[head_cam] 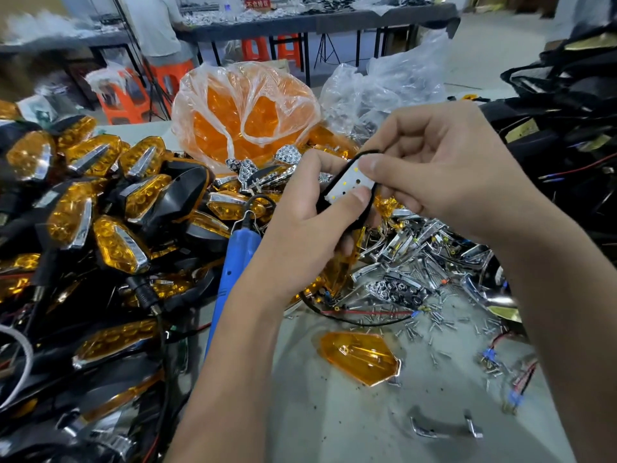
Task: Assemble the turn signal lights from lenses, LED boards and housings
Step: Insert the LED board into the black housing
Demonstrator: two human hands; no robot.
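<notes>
Both hands meet above the desk (334, 429) on one small white LED board (349, 186). The left hand (300, 228) pinches its lower edge under the thumb, fingers curled; the right hand (444, 168) pinches the upper edge, its black lead (364, 154) looping between them. Judged step: readying the board for fitting (lens or housing next, cannot tell which). A loose amber lens (360, 357) lies on the desk below; finished lights (100, 208) are heaped left, beside a blue tool (233, 259).
</notes>
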